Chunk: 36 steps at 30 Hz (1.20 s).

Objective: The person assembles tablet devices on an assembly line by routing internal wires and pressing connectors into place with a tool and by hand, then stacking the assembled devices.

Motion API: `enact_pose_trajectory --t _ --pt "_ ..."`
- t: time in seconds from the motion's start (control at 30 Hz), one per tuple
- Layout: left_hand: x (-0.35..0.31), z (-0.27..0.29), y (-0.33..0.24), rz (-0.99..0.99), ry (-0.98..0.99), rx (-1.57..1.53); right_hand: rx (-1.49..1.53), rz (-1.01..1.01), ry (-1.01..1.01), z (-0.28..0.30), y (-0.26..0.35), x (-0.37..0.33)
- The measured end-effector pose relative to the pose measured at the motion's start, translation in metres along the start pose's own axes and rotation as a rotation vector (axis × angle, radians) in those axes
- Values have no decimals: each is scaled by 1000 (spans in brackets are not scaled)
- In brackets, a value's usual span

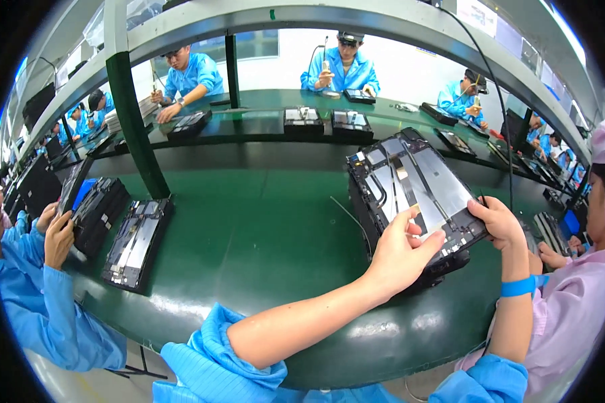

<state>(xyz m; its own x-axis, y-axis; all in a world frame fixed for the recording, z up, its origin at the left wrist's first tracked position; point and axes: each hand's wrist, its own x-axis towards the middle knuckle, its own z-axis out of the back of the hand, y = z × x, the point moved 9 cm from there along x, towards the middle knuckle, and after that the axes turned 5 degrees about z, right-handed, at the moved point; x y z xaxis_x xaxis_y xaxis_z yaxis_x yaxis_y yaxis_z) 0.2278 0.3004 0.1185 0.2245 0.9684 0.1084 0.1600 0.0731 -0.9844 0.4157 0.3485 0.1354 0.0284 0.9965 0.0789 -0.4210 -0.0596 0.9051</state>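
Note:
An opened tablet-like device (410, 181), black-framed with silvery inner plates and flat ribbon cables, lies tilted on top of a stack of similar devices on the green work surface (269, 235). My left hand (400, 252) reaches across to its near edge, thumb and fingers pinching at a small tan ribbon end on the inner plate. My right hand (497, 221) grips the device's right near corner and steadies it. A blue strap (519, 287) circles my right wrist. Both sleeves are blue and pushed up.
Another open device (136, 242) lies at the left on the green surface beside a stack of black ones (99, 211). A person in blue sits at my left, one in pink at my right. A green post (138, 127) rises at the left; workers sit beyond.

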Motion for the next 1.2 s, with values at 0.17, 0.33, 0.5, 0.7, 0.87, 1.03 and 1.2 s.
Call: enact_pose_trajectory --t 0.17,0.33,0.5,0.7,0.87,1.03,1.2 --pt "-22 50 -25 -305 -272 326 106 -57 56 -5 -14 -14" --pt "-56 82 0 102 -83 -49 307 19 -18 -32 10 -44" --pt "-129 137 3 66 -179 -126 198 0 114 -137 0 -83" --pt "-215 206 57 212 -283 172 -55 -40 598 -241 -34 -154" --pt "-245 213 61 232 -121 850 -508 14 1016 -270 -38 -176" --pt "-257 211 56 147 -138 1087 -685 247 587 -263 10 -87" --pt "-256 194 54 -43 -53 1048 -961 317 506 -305 26 -33"
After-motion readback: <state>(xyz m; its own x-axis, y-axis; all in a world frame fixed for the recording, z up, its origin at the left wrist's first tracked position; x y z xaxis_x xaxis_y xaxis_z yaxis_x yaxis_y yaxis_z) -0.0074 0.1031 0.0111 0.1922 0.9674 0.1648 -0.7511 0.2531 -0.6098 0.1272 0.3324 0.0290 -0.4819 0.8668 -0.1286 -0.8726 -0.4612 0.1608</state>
